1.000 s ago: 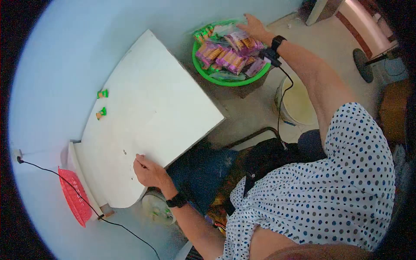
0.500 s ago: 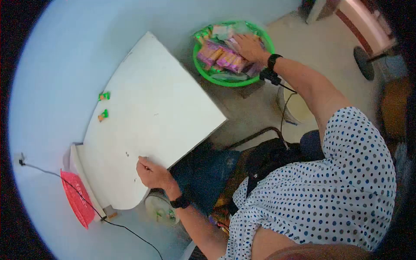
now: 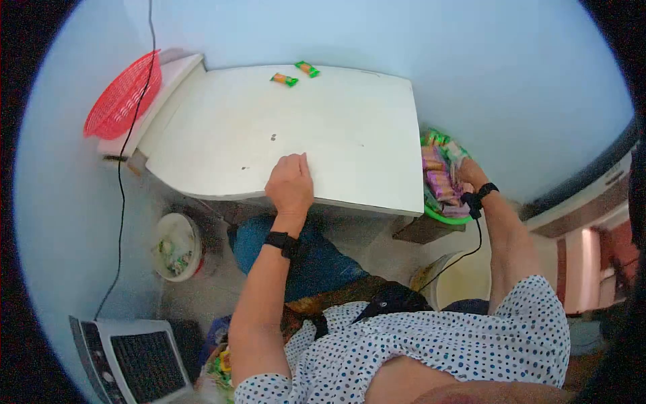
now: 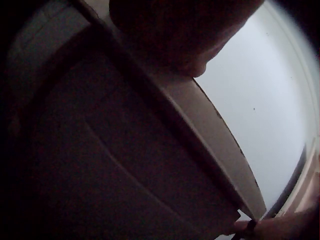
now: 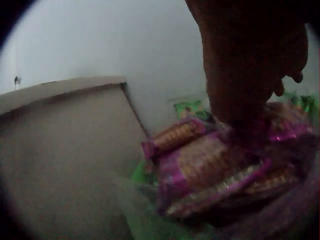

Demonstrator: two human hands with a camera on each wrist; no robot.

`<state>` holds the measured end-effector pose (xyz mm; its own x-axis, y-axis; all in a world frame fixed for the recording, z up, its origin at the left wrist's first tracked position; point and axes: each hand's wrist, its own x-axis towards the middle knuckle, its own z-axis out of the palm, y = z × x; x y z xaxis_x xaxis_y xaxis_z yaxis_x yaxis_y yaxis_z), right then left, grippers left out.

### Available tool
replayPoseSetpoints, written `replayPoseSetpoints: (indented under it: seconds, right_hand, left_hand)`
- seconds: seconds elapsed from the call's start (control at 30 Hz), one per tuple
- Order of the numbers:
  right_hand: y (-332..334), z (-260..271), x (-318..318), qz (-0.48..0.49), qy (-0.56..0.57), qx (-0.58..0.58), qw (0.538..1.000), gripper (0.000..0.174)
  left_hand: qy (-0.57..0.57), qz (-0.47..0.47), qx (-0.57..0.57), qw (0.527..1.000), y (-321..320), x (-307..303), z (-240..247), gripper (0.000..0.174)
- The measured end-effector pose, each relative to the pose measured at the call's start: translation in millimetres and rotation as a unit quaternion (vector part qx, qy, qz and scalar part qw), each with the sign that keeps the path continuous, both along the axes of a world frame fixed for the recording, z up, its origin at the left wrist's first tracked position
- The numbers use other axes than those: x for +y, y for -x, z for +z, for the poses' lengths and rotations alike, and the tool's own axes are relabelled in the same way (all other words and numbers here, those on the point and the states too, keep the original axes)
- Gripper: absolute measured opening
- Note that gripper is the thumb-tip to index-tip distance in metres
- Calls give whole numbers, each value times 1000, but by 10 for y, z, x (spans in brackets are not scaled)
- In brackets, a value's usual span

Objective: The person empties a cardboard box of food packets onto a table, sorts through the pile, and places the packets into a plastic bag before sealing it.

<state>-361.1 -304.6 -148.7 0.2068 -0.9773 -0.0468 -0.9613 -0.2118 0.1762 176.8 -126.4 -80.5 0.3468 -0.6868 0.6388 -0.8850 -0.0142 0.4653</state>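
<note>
1. The left hand [image 3: 291, 182] rests on the white surface [image 3: 350, 135] at its near edge. The fingers are curled in together, and nothing shows in them.
2. The right hand [image 3: 469, 176] is down in the green basin [image 3: 441, 217], which sits below the surface, just past its right-hand edge.
3. In the right wrist view, this hand's fingers [image 5: 240, 100] point down onto the purple biscuit packets [image 5: 200, 165] and touch the top of the heap. I cannot tell whether they are apart or clamped on a packet, as the hand is dark and blurred.
4. The packets lie piled under and to the left of the right hand, with green wrappers among them.
5. Far beyond the left hand, near the surface's back edge, lie two small packets [image 3: 284, 80], just beside each other.
6. Well to the left of the left hand and beyond it, a red basket [image 3: 124, 94] stands tilted at the end of the surface.
7. Below and left of the left hand, a bucket [image 3: 176, 246] stands on the floor.
</note>
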Motion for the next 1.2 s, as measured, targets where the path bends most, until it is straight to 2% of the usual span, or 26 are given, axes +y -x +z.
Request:
replayPoseSetpoints:
  seconds: [0.03, 0.1, 0.17, 0.2, 0.3, 0.43, 0.57, 0.63, 0.73, 0.87, 0.9, 1.03, 1.1, 1.13, 1.2]
  right_hand:
    - [-30, 61, -170, 13, -37, 15, 999, 43]
    - [-677, 615, -267, 24, -84, 30, 996, 44]
    - [-1247, 1077, -332, 50, -78, -7, 996, 48]
    - [-1452, 1255, -323, 80, -57, -62, 993, 50]
    - [-2111, 1742, -242, 158, -33, -211, 964, 55]
    - [-3049, 2145, 3, 151, -94, -300, 937, 64]
    - [-3728, 2014, -198, 149, -92, -269, 947, 76]
    - [-3984, 1896, -439, 153, -96, -226, 957, 81]
    - [-4283, 2015, -513, 160, -142, -230, 949, 87]
    - [-4792, 1959, -862, 174, -132, -174, 960, 103]
    - [-4597, 2076, -684, 156, -95, -157, 971, 100]
    - [-4941, 1649, -1097, 82, -74, -127, 986, 87]
    - [-5060, 1595, -1164, 75, -92, -110, 987, 83]
    - [-4273, 1949, -711, 70, -50, -118, 989, 86]
    - [-4262, 1930, -646, 64, 43, -154, 985, 85]
  left_hand:
    - [-12, -3, 9, 1000, 8, -11, -43, 21]
    - [-40, -13, 24, 999, 4, 22, -42, 23]
    - [-75, -59, 46, 994, -77, 52, 30, 25]
    - [-87, -81, 61, 991, -137, 68, 38, 25]
    - [8, -92, 25, 995, -346, 67, -1, 28]
    - [-70, 2, -9, 997, -834, -19, 20, 32]
    - [-71, 57, -1, 996, -1223, -137, 63, 34]
    - [-92, 59, 25, 994, -1217, -109, 127, 34]
    - [-80, 71, 34, 994, -1113, -10, 222, 33]
    - [-100, 65, 118, 986, -1138, 26, 432, 32]
    - [-64, 43, 133, 988, -914, 193, 467, 33]
    - [-80, 35, 170, 982, -1000, 228, 596, 35]
    - [-89, 32, 192, 977, -1043, 255, 675, 34]
    - [-31, -15, 182, 983, -482, 600, 661, 34]
    - [-27, -23, 188, 982, -428, 625, 708, 34]
